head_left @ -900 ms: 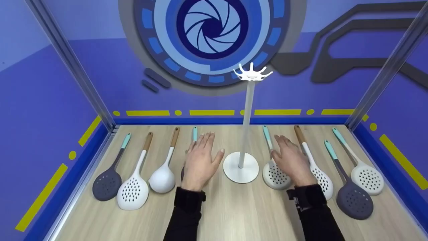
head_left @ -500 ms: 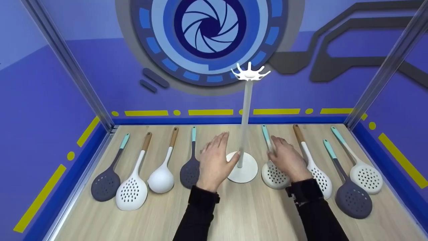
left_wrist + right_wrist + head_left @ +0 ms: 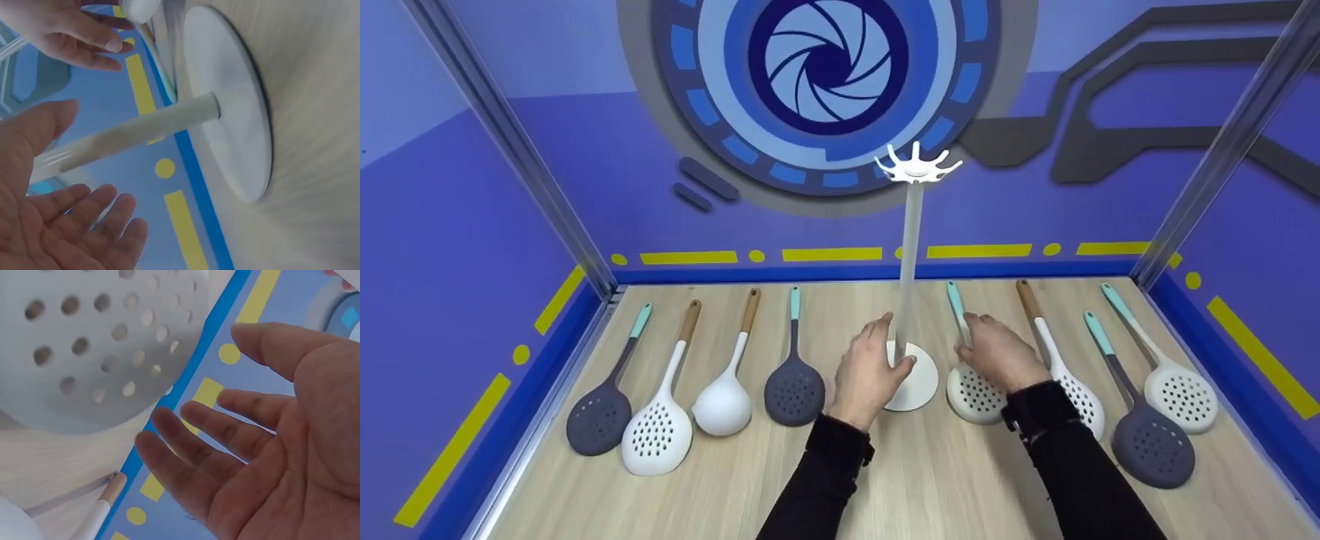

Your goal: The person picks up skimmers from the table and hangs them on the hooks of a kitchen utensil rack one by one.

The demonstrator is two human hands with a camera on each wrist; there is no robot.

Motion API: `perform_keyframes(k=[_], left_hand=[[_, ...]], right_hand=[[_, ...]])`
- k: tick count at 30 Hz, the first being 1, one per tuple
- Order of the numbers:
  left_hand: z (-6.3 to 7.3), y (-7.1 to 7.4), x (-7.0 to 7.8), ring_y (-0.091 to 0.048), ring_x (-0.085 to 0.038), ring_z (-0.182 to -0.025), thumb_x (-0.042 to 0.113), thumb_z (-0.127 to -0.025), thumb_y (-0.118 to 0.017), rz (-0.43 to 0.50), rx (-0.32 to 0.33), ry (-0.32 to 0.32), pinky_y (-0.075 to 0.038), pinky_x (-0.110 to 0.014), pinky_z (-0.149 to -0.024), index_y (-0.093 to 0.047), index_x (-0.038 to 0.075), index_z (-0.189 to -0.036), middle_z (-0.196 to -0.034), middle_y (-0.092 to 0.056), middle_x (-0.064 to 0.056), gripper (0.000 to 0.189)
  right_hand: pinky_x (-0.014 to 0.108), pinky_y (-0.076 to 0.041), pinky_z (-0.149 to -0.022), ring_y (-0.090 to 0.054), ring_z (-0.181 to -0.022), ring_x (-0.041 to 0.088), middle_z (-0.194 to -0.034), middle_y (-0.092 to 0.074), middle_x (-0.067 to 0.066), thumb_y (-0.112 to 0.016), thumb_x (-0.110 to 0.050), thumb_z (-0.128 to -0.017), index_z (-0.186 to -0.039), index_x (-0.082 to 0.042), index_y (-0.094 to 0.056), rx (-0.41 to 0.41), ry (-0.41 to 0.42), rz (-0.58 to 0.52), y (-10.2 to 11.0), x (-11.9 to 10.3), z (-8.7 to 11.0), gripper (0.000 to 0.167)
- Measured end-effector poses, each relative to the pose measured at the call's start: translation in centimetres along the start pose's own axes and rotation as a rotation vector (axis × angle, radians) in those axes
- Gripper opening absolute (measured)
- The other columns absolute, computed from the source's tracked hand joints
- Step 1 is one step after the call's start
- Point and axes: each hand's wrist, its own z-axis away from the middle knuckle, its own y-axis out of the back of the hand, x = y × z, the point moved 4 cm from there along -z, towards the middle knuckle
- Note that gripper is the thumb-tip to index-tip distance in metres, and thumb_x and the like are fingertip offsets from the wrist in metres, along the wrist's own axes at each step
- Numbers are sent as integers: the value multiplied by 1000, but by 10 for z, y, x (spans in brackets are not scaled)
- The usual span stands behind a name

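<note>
My left hand (image 3: 871, 375) is beside the white utensil stand (image 3: 910, 262), thumb and fingers spread on either side of its pole (image 3: 129, 135) without closing round it. The stand's round base (image 3: 225, 101) sits flat on the table, and a ring of hooks (image 3: 917, 169) tops the pole. Over a cream skimmer (image 3: 975, 394) with a mint handle hovers my right hand (image 3: 1001, 351). Its fingers are loosely bent with nothing between them; in the right wrist view the skimmer's holed head (image 3: 101, 343) is apart from the fingertips. Part of that skimmer's shaft is hidden by the hand.
Left of the stand lie a dark skimmer (image 3: 795, 394), a white ladle (image 3: 724, 405), a white slotted spoon (image 3: 658, 435) and a dark slotted turner (image 3: 600, 420). To the right are a white slotted spoon (image 3: 1084, 401), a dark skimmer (image 3: 1155, 446) and a cream skimmer (image 3: 1181, 397). Walls enclose the table.
My left hand has moved right, from over the dark skimmer to the stand's pole, uncovering that skimmer. My right hand has barely shifted, its fingers slightly more bent.
</note>
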Motion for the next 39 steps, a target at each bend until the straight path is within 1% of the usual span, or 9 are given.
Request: perform_keyframes(k=[5,7,9,11,14,19,24,31,39], left_hand=[[-1,-14,-5,-59,-17,-111,33,-77,-74,75,-53,65,-50,-33,-87,-46,19,-134,-124,-58,0,65],[-1,-19,-6,-59,-16,-108,31,-77,-74,94,-66,81,-51,-32,-85,-48,19,-132,-121,-59,1,62],[0,-22,-6,-60,-15,-105,29,-78,-73,104,-73,91,-51,-32,-83,-49,19,-129,-116,-60,1,58],[0,-25,-6,-61,-15,-102,27,-78,-73,105,-79,97,-51,-32,-81,-50,18,-127,-112,-61,1,55],[0,-29,-7,-61,-15,-103,23,-80,-71,108,-89,109,-51,-31,-82,-51,14,-127,-109,-62,-1,52],[-1,-32,-4,-61,-21,-108,14,-84,-66,123,-95,106,-51,-30,-86,-52,5,-128,-114,-62,-9,47],[-6,-31,-3,-63,-22,-104,9,-84,-63,148,-114,115,-52,-31,-84,-57,5,-117,-108,-64,-11,33],[-13,-32,-3,-62,-22,-104,12,-83,-67,114,-176,155,-51,-33,-86,-55,4,-121,-111,-63,-12,41],[-19,-34,-2,-58,-15,-75,13,-78,-72,77,-251,194,-51,-31,-65,-57,15,-89,-83,-56,-1,19]], right_hand=[[54,-45,-91,-51,-118,39,-135,-47,25,-56,-30,-91,-142,-3,-34,-56,3,49,1,-2,-4,63],[50,-49,-80,-58,-106,35,-127,-53,24,-58,-29,-90,-137,-1,-41,-69,4,70,1,-2,-7,57],[43,-50,-66,-61,-88,29,-113,-60,20,-59,-28,-89,-127,-1,-50,-79,2,88,0,-2,-10,47],[36,-45,-55,-57,-72,23,-96,-62,14,-60,-26,-89,-113,-2,-57,-93,-3,92,0,-3,-12,34],[31,-39,-47,-51,-60,20,-78,-57,8,-61,-24,-89,-93,-5,-60,-116,-20,81,0,-3,-15,19],[30,-37,-44,-49,-55,20,-67,-53,5,-61,-16,-85,-80,-6,-57,-129,-39,68,0,-3,-18,12],[32,-37,-45,-49,-55,20,-65,-53,5,-61,-11,-81,-77,-6,-58,-147,-68,97,-1,-4,-23,8],[33,-37,-46,-48,-54,20,-61,-50,3,-61,-9,-78,-70,-8,-56,-176,-95,157,1,-9,-28,10],[36,-39,-49,-47,-57,21,-63,-51,4,-60,-9,-78,-69,-8,-59,-180,-124,223,-2,-10,-33,9]])
